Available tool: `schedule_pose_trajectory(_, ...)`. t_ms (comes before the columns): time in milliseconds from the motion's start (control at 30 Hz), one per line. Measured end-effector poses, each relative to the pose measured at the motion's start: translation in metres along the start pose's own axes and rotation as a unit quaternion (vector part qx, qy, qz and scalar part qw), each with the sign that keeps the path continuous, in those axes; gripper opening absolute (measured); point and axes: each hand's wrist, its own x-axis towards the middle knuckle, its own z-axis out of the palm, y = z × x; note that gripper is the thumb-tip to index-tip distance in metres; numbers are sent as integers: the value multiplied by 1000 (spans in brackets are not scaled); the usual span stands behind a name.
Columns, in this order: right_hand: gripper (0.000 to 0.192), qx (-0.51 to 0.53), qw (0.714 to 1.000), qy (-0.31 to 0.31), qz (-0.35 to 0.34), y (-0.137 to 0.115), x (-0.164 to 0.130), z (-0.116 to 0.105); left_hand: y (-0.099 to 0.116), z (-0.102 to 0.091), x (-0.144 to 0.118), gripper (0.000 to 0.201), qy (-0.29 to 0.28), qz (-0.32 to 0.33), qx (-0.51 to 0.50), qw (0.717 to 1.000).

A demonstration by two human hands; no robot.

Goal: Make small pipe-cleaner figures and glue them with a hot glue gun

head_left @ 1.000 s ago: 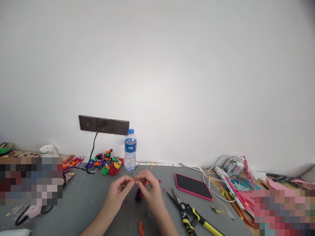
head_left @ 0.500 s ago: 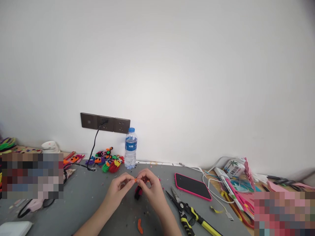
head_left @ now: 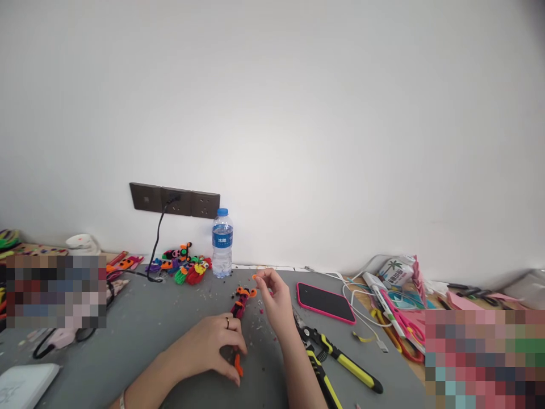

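- Evidently the left hand [head_left: 213, 352], low in the centre of the frame, lay palm-down on the grey table [head_left: 140, 335], its grip pressed together on a short orange pipe-cleaner piece [head_left: 238, 365] that touched the table at the fingertips.
- Just above it, near mid-frame, the right hand [head_left: 276, 301] was raised, thumb and forefinger pinching a tiny orange scrap [head_left: 255, 277] clear of the table.
- Between the two hands lay the half-made figure [head_left: 239, 302], a dark red and black body with an orange twist at its far end, flat on the table and touched by neither hand.
- Pinching the short piece close to its end would likely have given the best control, since such fuzzy wire tends to bend where it is gripped.
- Bringing both orange bits to the figure, rather than lifting it, seemed the steadier way, as loose crumbs of fluff littered the table around it.
- To the right of the right wrist lay yellow-handled pliers [head_left: 327, 355], close enough that a sweeping forearm could have knocked them.
- Farther right sat a pink-cased phone [head_left: 326, 301]; in the middle distance stood a water bottle [head_left: 222, 243] beside a heap of finished figures [head_left: 187, 267].
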Motion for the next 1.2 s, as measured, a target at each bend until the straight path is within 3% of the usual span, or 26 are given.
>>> schedule_pose_trajectory(200, 20, 3, 1000, 7, 1, 0, 1, 1, 1, 1, -1, 7, -28, -29, -14, 999)
schedule_pose_trajectory(367, 23, 20, 1000, 11, 14, 1, 1, 2, 12, 0, -1, 11, -16, -27, -3, 999)
schedule_pose_trajectory(600, 31, 105, 993, -11, 52, 2, 4, 4, 7, 0, 0, 13, 121, -57, 0, 991)
schedule_pose_trajectory(833, 29, 112, 979, -144, 90, -12, -3, 10, -10, -7, 8, 11, 273, -138, -143, 941)
schedule_pose_trajectory(1000, 24, 74, 978, -175, 83, -14, -7, 14, -11, -11, 8, 17, 297, -173, -254, 904)
schedule_pose_trajectory(1200, 20, 56, 977, -188, 79, -11, -8, 18, -19, -5, 8, 14, 313, -169, -274, 893)
